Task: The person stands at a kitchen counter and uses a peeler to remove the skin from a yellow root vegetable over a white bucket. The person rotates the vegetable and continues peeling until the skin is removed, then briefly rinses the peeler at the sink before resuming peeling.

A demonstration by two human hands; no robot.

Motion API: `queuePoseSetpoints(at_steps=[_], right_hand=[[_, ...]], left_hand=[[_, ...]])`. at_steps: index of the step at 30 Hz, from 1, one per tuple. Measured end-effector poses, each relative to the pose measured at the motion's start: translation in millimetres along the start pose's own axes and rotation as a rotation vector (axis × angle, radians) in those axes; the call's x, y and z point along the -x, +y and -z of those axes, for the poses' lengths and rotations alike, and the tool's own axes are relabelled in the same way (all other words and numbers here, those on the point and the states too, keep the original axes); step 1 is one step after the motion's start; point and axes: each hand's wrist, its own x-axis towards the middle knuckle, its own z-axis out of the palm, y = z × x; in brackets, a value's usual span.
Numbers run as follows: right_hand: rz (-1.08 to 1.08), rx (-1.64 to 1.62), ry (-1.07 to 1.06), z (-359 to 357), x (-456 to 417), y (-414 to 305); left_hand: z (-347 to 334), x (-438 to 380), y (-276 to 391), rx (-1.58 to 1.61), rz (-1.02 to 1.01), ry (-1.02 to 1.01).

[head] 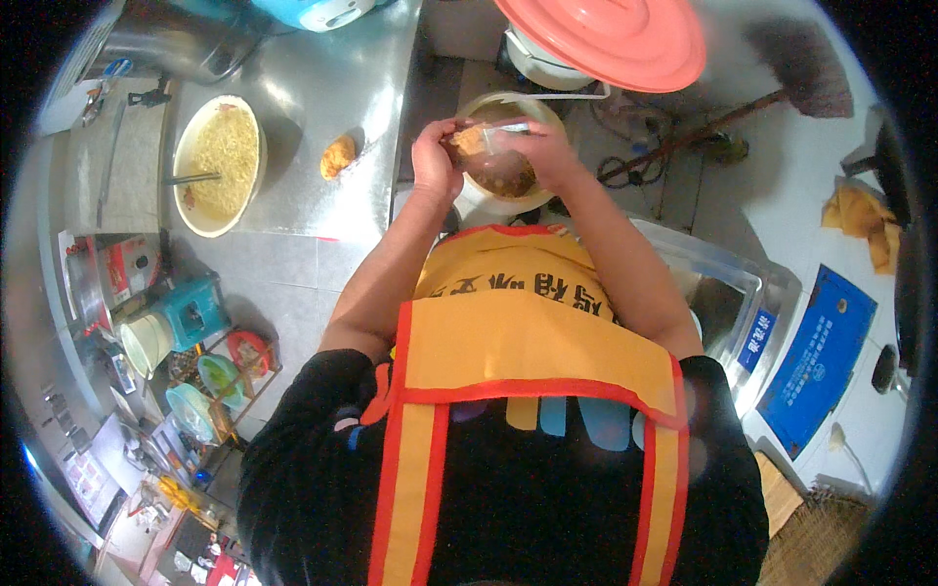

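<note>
Both of my hands are raised over a round bucket (546,113) with dark brown contents. My left hand (438,157) grips one side of a clear plastic bag (476,141) that holds something orange-brown. On the bag's other side, the fingers of my right hand (546,150) close on its whitish, partly blurred edge. A knobbly yellow-brown food piece or root (338,157) lies on the steel table (308,95) to the left. Beyond it stands a cream oval-looking basin (256,183) of pale yellow shreds, with chopsticks (194,178) resting in it.
A pink plastic lid (615,36) covers part of a white bucket ahead. At right are a long-handled tool (696,132), cables and a clear plastic tub (755,278). Turquoise and green baskets (220,377) stand low at left. A wooden board (121,168) borders the steel table.
</note>
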Motion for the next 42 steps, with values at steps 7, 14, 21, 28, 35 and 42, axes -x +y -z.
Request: queuePoseSetpoints(at_steps=[7, 14, 21, 28, 35, 42], right_hand=[[-0.053, -0.185, 0.153, 21.4, -2.0, 4.8], [0.097, 0.196, 0.051, -5.7, 5.6, -11.4], [0.027, 0.076, 0.120, 22.5, -6.5, 9.5], [0.207, 0.379, 0.090, 14.3, -7.0, 11.3], [0.051, 0.242, 0.110, 16.8, 1.4, -5.7], [0.069, 0.290, 0.107, 19.8, -1.1, -3.2]], left_hand=[[-8.9, 7.7, 13.7, 0.173, 0.141, -0.048], [-5.8, -2.2, 6.8, -0.007, -0.062, 0.038], [-8.2, 1.2, 14.1, 0.123, 0.070, -0.025], [-17.7, 2.1, 15.4, -0.070, -0.017, 0.013], [-6.4, -3.8, 14.0, 0.101, 0.081, -0.058], [0.1, -7.9, 13.1, 0.090, 0.084, -0.087]])
